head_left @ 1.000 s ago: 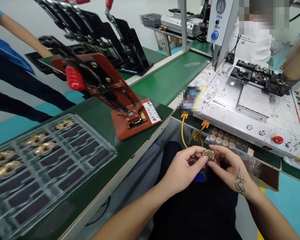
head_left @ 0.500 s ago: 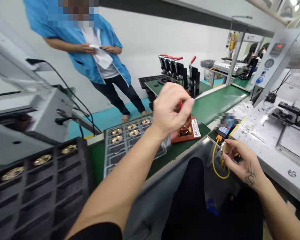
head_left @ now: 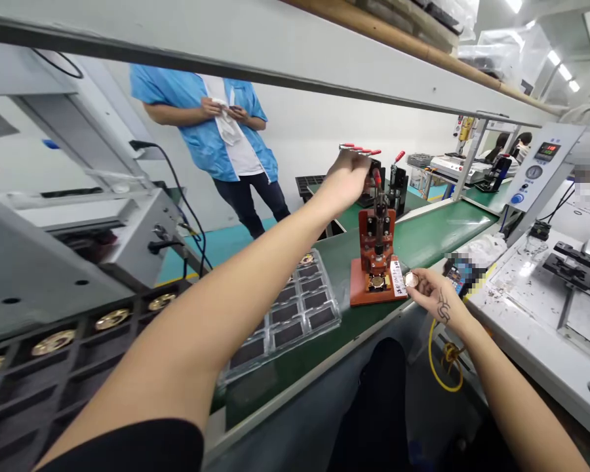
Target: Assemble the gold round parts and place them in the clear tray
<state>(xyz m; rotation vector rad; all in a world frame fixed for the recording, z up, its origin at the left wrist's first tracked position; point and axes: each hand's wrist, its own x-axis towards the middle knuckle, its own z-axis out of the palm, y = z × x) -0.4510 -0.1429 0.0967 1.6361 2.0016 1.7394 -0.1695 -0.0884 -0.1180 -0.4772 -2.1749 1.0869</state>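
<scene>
My right hand [head_left: 430, 293] pinches a round gold-rimmed watch part [head_left: 411, 280] with a pale face, just right of the press's white label [head_left: 398, 278]. A red-brown hand press [head_left: 376, 229] stands on the green bench with its red-tipped lever [head_left: 377, 177] upright. In its base sits a round gold watch piece [head_left: 378, 282], under the plunger. Up beside the lever's top is my left hand [head_left: 349, 177]; its fingers are smeared and partly turned away, so their grip is unclear.
A clear tray [head_left: 302, 321] with gold rings lies under my left forearm. Further left is a black tray [head_left: 73, 373] holding several gold rings. A phone-like device [head_left: 459, 274] and a white machine [head_left: 526, 295] are at right. A person in blue [head_left: 211, 131] stands behind the bench.
My left hand has risen from in front of the press, uncovering it. My right hand has brought the watch part leftward to the press's base. The camera view has shifted.
</scene>
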